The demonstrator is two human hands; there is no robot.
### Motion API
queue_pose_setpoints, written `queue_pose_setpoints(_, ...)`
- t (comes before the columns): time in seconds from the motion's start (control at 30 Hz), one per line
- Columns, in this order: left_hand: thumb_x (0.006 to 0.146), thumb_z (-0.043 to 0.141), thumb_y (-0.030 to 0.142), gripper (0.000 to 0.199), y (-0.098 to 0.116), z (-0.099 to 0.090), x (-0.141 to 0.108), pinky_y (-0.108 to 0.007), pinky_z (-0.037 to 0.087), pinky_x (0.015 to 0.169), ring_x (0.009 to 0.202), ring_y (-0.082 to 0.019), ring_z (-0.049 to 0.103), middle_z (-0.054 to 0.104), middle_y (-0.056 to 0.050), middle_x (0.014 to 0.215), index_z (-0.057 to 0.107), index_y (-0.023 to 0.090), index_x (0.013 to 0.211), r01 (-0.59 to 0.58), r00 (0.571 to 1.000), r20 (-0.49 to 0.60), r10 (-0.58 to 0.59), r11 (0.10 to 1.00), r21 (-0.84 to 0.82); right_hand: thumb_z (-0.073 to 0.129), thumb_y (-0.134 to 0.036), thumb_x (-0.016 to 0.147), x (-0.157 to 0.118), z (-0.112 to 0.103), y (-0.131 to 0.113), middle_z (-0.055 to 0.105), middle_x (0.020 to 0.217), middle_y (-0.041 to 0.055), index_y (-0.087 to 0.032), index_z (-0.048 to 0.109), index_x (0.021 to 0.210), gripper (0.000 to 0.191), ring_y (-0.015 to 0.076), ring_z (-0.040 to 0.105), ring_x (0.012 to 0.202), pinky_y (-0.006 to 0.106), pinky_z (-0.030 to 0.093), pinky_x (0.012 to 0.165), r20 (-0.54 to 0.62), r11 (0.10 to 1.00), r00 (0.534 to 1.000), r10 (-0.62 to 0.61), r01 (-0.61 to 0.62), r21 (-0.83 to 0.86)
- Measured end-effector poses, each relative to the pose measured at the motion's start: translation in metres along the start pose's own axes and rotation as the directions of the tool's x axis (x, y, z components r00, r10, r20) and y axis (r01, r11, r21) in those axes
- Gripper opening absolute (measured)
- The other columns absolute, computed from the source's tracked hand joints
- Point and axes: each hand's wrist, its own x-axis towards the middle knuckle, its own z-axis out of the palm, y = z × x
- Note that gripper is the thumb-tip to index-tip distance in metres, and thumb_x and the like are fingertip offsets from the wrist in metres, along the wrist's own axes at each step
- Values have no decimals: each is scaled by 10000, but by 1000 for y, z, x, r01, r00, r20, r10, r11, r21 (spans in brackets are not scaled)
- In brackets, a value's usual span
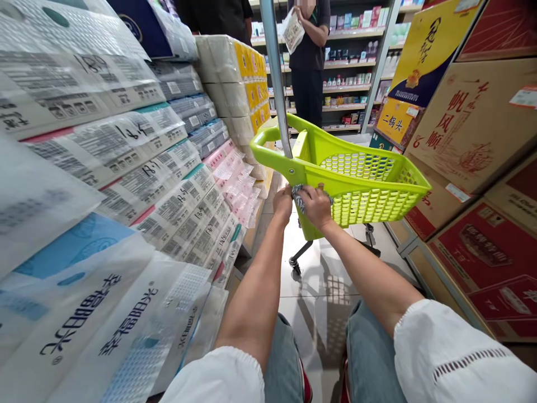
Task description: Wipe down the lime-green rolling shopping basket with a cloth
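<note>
A lime-green shopping cart (364,178) with perforated basket sides stands in front of me, a metal pole (274,73) rising from its handle end. My right hand (316,206) is closed on a grey-and-white patterned cloth (298,197) and presses it against the near side of the basket. Just to its left, my left hand (283,206) is curled at the cart's corner below the handle. Its fingertips are partly hidden, but it appears to grip the cart there.
Stacked tissue packs (168,184) line the left side, with paper bundles (229,84) behind them. Printed cartons (457,117) are piled on the right. Beyond the cart, a person (308,61) holding a white bag stands before stocked shelves (352,70). Another person (218,19) is at the back left.
</note>
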Motion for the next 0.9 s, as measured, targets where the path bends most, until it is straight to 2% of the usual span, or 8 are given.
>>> queue_pose_setpoints(0.1,870,550,394,312,7,0,-6,-314,438,761,880,-249,616,619,-51,649,583,212,619,-96,984,-118,136,950,299,396,-247,952,-11,-1,6,616,1282,86,-256,639,1218,360,249,556,987,365,420,850,60,995,995,-84,81,50)
queue_pose_setpoints(0.23,877,524,399,356,27,6,-24,-349,413,846,976,-293,591,588,-91,677,510,229,565,-268,893,-163,420,787,556,425,-234,920,13,-30,14,586,1287,108,-222,605,1253,379,255,530,1122,355,418,930,-195,986,974,115,-87,145)
queue_pose_setpoints(0.3,890,510,397,308,42,15,-32,-358,396,921,1050,-293,570,613,-110,774,546,232,632,-449,798,-90,596,687,572,405,-249,929,32,-47,18,568,1299,132,-195,566,1287,396,261,521,1152,359,415,940,-267,969,936,228,-190,160)
queue_pose_setpoints(0.37,905,499,389,236,59,29,-34,-376,353,1016,1111,-288,542,644,-125,920,608,232,767,-601,711,108,695,520,608,370,-300,958,49,-59,19,607,1228,148,-174,568,1253,377,258,554,1082,352,429,893,-225,952,928,297,-269,145)
queue_pose_setpoints(0.5,933,454,314,220,85,58,-14,-405,299,1074,1169,-298,512,650,-156,1059,643,201,941,-743,596,425,681,267,614,276,-384,1002,66,-65,23,689,1010,124,-191,617,1063,396,239,598,904,318,431,764,-76,928,931,357,-345,143)
queue_pose_setpoints(0.63,965,390,320,310,89,67,13,-406,356,994,1021,-284,593,669,-149,913,648,170,883,-726,588,533,608,107,679,257,-388,1007,67,-68,32,697,999,104,-208,623,1037,409,236,612,892,302,420,736,-24,929,936,351,-344,139)
queue_pose_setpoints(0.8,993,312,317,396,80,59,21,-417,367,953,971,-264,611,680,-134,894,653,151,879,-665,545,670,504,-225,712,380,-339,963,52,-70,61,674,1109,109,-196,607,1126,314,247,603,986,313,421,814,54,922,928,370,-373,101)
queue_pose_setpoints(0.9,996,298,321,417,77,58,21,-426,358,951,997,-267,596,676,-132,918,657,157,863,-638,535,690,488,-302,709,424,-307,934,38,-70,82,665,1137,121,-186,610,1123,291,267,589,1038,330,419,847,74,908,912,404,-410,85)
